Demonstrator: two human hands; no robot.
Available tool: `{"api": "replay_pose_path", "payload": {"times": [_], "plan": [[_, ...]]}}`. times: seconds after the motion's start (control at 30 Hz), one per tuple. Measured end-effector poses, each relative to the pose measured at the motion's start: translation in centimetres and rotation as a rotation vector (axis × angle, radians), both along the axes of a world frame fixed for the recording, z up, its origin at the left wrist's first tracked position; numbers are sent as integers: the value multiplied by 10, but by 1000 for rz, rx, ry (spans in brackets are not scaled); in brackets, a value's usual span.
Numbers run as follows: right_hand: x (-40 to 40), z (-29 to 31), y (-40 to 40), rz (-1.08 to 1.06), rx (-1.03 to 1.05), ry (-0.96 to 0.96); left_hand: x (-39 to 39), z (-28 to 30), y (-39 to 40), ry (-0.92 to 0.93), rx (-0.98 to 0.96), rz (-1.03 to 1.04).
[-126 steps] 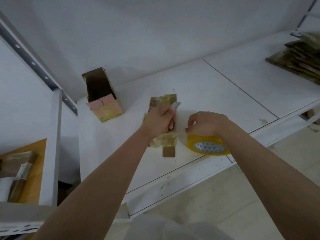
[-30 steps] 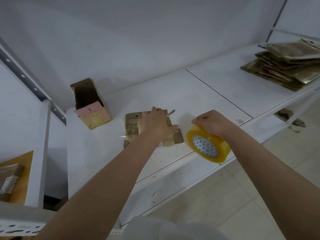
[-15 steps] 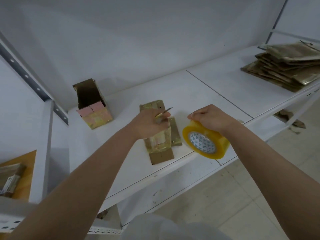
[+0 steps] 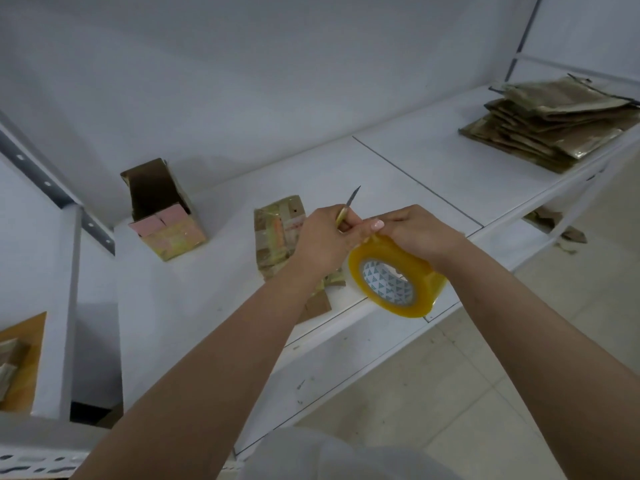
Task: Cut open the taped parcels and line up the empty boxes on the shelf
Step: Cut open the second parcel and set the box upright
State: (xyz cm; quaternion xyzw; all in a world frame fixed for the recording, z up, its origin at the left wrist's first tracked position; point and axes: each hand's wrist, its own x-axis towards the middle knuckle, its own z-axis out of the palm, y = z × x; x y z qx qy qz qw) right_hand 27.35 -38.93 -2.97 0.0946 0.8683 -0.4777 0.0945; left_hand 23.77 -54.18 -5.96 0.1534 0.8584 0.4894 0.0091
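Note:
A small taped cardboard box (image 4: 277, 233) lies on the white shelf (image 4: 398, 174), with loose brown flaps toward the shelf's front edge. My left hand (image 4: 325, 240) hovers over its right side and grips a thin knife (image 4: 349, 202) whose blade points up and away. My right hand (image 4: 419, 233) grips a yellow tape roll (image 4: 394, 278) at the shelf's front edge. The fingers of both hands meet above the roll. An open empty box (image 4: 162, 213) with pink flaps stands at the back left.
A stack of flattened cardboard (image 4: 554, 129) lies at the shelf's far right. A metal upright (image 4: 52, 188) rises on the left. A lower left shelf holds an orange board with packets (image 4: 17, 362). Tiled floor lies below on the right.
The box was turned and laid lengthwise on the shelf. My left hand lifted off it with the knife and came over to my right hand at the tape roll.

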Motion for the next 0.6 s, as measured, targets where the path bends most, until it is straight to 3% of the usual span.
{"api": "replay_pose_path", "payload": {"times": [0.13, 0.23, 0.4, 0.6], "plan": [[-1, 1, 9, -23, -101, -135, 2, 2, -6, -55, 37, 2], [1, 0, 22, 149, -203, -115, 5, 3, -14, 31, -113, 62], [0, 1, 38, 310, -427, -42, 11, 7, -31, 68, -145, 187], [-11, 11, 34, 409, -197, -98, 15, 19, -51, 133, -102, 305]]}}
